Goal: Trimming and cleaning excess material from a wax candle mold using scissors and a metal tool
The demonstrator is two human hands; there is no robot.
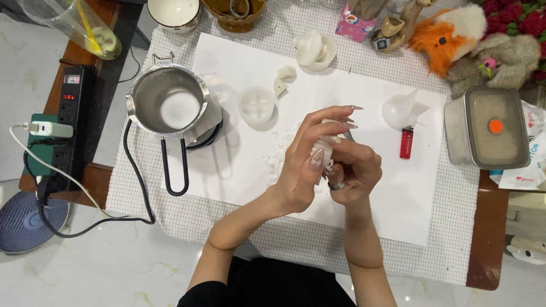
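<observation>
white wax piece (pixel 325 149), small and mostly hidden, is pinched between the left hand (pixel 310 156) and right hand (pixel 352 170) above the white paper sheet (pixel 398 199), best worked gently over the crumbs (pixel 278 153), with bare sheet ahead, the red lighter (pixel 406 142) and steel pot (pixel 168 102) flanking.

The small white object (pixel 325 149) held between the left hand (pixel 310 165) and right hand (pixel 352 170) is mostly covered by the fingers; its shape cannot be determined. The top frame edge cuts off the clear plastic cup (pixel 74 25), the white bowl (pixel 174 12) and the brown bowl (pixel 234 12). The plush toys (pixel 478 42) are cut by the top and right edges. The white crumbs (pixel 278 149) are too small to identify. The steel pot (pixel 168 105) hides whatever it stands on
</observation>
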